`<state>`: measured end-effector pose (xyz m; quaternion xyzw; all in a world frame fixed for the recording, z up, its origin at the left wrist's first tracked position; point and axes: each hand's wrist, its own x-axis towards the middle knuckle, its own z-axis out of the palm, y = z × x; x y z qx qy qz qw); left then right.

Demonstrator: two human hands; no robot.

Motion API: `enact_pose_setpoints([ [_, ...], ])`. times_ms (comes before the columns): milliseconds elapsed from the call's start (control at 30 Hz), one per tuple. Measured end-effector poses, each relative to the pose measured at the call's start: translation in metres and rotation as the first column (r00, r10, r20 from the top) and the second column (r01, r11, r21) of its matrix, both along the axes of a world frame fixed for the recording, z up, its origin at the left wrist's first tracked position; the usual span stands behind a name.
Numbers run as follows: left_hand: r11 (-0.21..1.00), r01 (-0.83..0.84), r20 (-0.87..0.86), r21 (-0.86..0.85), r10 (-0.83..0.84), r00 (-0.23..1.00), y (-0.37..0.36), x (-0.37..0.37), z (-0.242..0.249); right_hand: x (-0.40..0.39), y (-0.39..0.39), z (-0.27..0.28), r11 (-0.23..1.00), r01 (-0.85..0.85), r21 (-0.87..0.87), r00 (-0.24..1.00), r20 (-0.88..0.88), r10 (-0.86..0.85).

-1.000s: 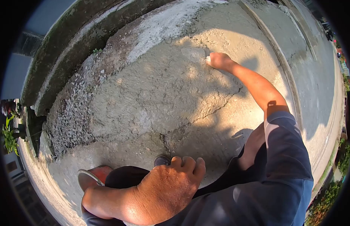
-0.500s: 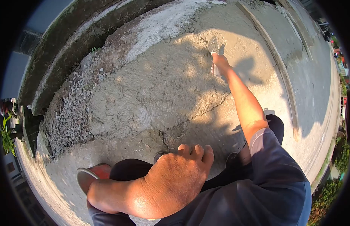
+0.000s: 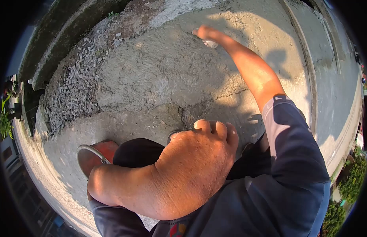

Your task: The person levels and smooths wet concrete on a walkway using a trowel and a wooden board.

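My right hand (image 3: pixel 207 34) reaches far forward over rough, wet grey concrete (image 3: pixel 152 71), its fingers closed round a trowel. Only a small pale part of the trowel (image 3: pixel 194 31) shows past the hand; its blade blends into the surface. Pale grey residue coats the fingers. Large in the foreground, my left hand (image 3: pixel 195 162) is back up, with its fingers curled and close together above my bent legs. Its palm is hidden, so whatever it may hold cannot be seen.
Grey gravel (image 3: pixel 78 79) borders the concrete at the left, beside a low mossy wall (image 3: pixel 61 35). A long narrow board (image 3: pixel 308 59) runs along the right side. A reddish round object with a grey rim (image 3: pixel 82 158) lies near my left elbow.
My right hand has moved left and farther forward across the concrete with the trowel, whose blade showed before. The view has shifted, and my left hand appears higher and farther right.
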<state>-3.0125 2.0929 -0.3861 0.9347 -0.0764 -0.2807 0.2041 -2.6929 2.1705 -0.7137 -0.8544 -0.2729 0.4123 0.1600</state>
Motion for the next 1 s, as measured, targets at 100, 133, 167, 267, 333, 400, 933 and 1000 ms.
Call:
enact_pose_setpoints([
  [100,0.995,0.085,0.076,0.047,-0.088,0.993,-0.018,-0.013,-0.007,-0.033,-0.041,0.009,0.954,-0.291,0.071,0.948,0.155,0.277],
  [133,0.993,0.104,0.079,0.063,-0.109,0.991,-0.027,-0.017,-0.005,-0.046,-0.067,0.003,0.904,-0.403,0.139,0.895,0.266,0.358],
  [167,0.991,0.101,0.084,0.082,-0.108,0.991,-0.036,-0.023,-0.005,-0.062,-0.094,0.002,0.835,-0.514,0.196,0.824,0.381,0.418],
  [267,0.991,0.094,0.072,0.098,-0.102,0.992,-0.058,-0.033,-0.004,-0.107,-0.137,0.019,0.808,-0.567,-0.159,0.732,0.353,0.583],
  [333,0.996,0.027,-0.115,0.089,-0.017,0.993,-0.052,-0.022,0.028,-0.118,-0.147,-0.003,0.763,-0.615,-0.202,0.702,0.302,0.645],
  [400,0.993,0.049,-0.122,0.104,-0.036,0.992,-0.051,-0.019,0.026,-0.113,-0.12,-0.018,0.745,-0.65,-0.148,0.679,0.326,0.657],
  [933,0.985,0.173,-0.093,0.02,-0.17,0.981,-0.07,-0.045,0.006,-0.151,-0.089,-0.011,0.631,-0.767,-0.114,0.513,0.48,0.711],
  [1000,0.993,0.068,-0.021,0.1,-0.066,0.998,-0.07,-0.05,0.003,-0.142,-0.051,-0.02,0.659,-0.736,-0.158,0.552,0.424,0.718],
])
